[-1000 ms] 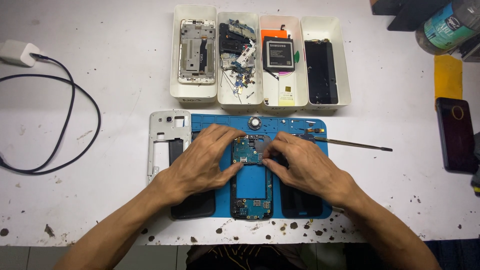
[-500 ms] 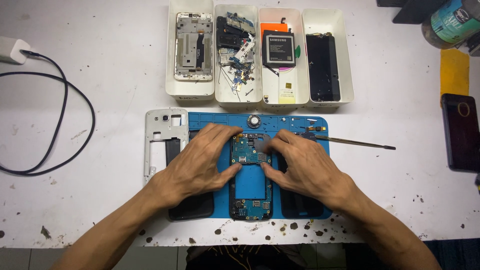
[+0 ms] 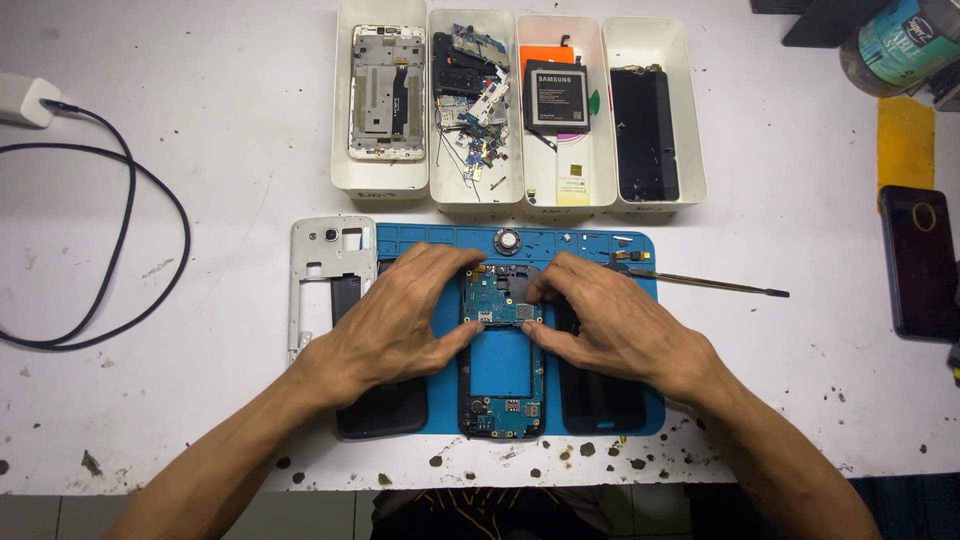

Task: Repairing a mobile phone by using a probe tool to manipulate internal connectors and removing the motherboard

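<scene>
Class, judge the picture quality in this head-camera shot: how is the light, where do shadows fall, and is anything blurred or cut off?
Head view: even overhead light, white table bright, no harsh glare; soft shadows under the left hand and right hand; the opened phone and trays are sharp; the bottle is cropped at the top right edge.

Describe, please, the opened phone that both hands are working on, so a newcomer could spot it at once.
Find the blue mat at the white table's near edge. At its centre lies the opened phone, between the left hand and right hand. Unlike the dark slabs beside it, it shows a bare circuit board and an empty battery bay.
</scene>
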